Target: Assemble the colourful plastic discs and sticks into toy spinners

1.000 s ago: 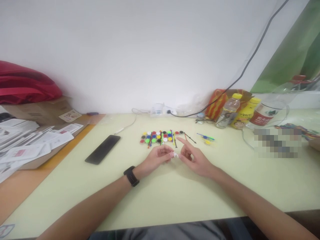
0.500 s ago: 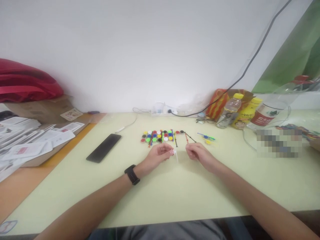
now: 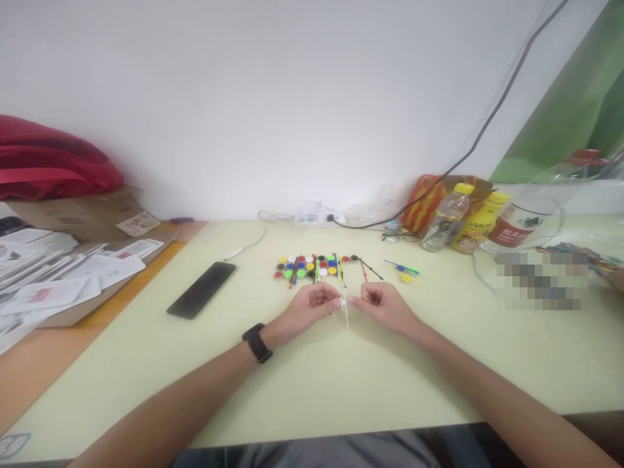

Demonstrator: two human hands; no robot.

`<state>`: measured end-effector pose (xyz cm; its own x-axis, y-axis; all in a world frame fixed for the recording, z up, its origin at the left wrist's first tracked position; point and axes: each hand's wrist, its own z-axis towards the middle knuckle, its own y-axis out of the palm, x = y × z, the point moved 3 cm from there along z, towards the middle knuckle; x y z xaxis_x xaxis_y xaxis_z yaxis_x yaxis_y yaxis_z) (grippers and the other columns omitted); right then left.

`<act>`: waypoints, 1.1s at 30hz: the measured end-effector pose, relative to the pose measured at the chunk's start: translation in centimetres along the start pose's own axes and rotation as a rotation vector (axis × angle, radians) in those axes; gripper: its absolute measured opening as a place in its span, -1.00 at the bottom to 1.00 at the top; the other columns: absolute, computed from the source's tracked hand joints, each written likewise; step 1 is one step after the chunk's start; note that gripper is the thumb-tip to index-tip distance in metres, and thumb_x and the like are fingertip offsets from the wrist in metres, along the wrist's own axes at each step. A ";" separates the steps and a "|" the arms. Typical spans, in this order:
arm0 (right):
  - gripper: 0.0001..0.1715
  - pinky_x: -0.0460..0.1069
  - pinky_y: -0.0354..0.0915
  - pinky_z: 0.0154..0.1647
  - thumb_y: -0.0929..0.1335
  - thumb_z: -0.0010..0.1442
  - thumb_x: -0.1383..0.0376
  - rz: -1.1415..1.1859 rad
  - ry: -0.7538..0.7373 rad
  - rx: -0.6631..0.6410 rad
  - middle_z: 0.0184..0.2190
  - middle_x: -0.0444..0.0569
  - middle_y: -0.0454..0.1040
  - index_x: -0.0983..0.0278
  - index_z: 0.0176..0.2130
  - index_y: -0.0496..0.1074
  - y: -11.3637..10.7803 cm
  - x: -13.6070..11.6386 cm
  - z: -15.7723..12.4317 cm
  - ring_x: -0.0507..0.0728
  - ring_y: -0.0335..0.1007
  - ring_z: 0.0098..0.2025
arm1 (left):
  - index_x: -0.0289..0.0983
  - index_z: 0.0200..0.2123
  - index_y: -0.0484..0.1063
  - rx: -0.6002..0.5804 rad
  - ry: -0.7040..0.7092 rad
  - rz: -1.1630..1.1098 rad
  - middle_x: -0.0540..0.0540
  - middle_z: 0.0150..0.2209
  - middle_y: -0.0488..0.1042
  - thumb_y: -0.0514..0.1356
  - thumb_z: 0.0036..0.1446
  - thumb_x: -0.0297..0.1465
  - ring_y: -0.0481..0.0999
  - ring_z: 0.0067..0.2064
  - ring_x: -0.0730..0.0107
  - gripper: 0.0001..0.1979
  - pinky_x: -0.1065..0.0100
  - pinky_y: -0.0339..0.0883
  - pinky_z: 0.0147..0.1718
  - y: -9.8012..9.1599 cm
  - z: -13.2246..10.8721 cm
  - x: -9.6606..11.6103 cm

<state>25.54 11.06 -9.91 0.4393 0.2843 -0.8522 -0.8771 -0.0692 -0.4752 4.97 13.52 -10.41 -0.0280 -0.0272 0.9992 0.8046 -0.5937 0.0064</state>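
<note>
My left hand (image 3: 312, 308) pinches a small white piece, from which a thin white stick (image 3: 346, 315) stands out near the fingertips. Close on its right, my right hand (image 3: 383, 308) has thumb and forefinger against the white piece, its other fingers curled. Just beyond the hands lie rows of coloured round discs (image 3: 302, 266) with thin coloured sticks among them. A red stick (image 3: 364, 271) and a black stick (image 3: 372, 268) lie to the right of the rows. Farther right are blue, green and yellow pieces (image 3: 402, 268).
A black phone (image 3: 201, 290) lies on the left of the table, near stacked white papers (image 3: 73, 276). Bottles (image 3: 446, 218) and a red-yellow bag (image 3: 424, 201) stand at the back right. A power strip (image 3: 319, 215) sits by the wall.
My right hand has moved left and its thumb and forefinger now meet the white piece. The white stick now reaches both above and below my left fingertips.
</note>
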 end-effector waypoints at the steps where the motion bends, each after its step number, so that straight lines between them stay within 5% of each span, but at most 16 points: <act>1: -0.38 -0.06 -0.12 -0.50 0.41 0.24 0.00 -0.001 0.002 -0.002 -0.63 -0.24 0.00 0.22 -0.57 0.05 0.0 0.0 0.0 -0.02 -0.09 -0.54 | -0.28 -0.19 0.53 -0.003 0.001 0.002 -0.11 -0.23 0.53 0.41 0.16 -0.19 0.51 -0.19 0.33 -0.70 0.34 0.33 -0.17 0.0 0.0 0.0; 27: -0.42 -0.07 -0.11 -0.50 0.45 0.19 0.09 0.002 0.023 -0.045 -0.62 -0.26 0.01 0.24 -0.57 0.07 0.1 0.6 -0.1 -0.03 -0.07 -0.53 | -0.31 -0.20 0.53 -0.027 -0.023 0.021 -0.12 -0.23 0.54 0.41 0.17 -0.23 0.51 -0.18 0.35 -0.72 0.35 0.34 -0.13 0.0 0.0 0.3; 33: -0.56 -0.09 -0.05 -0.49 0.53 0.10 0.07 0.028 0.009 -0.213 -0.56 -0.27 0.13 0.25 -0.39 0.28 0.8 -0.1 -0.5 -0.02 0.01 -0.50 | -0.31 -0.19 0.54 -0.037 -0.017 0.047 -0.13 -0.22 0.56 0.41 0.18 -0.22 0.53 -0.18 0.34 -0.72 0.35 0.36 -0.15 0.2 0.0 0.3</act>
<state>24.91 10.54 -10.32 0.4176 0.2712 -0.8672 -0.8288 -0.2774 -0.4859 5.09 13.40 -10.12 0.0190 -0.0424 0.9989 0.7825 -0.6213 -0.0412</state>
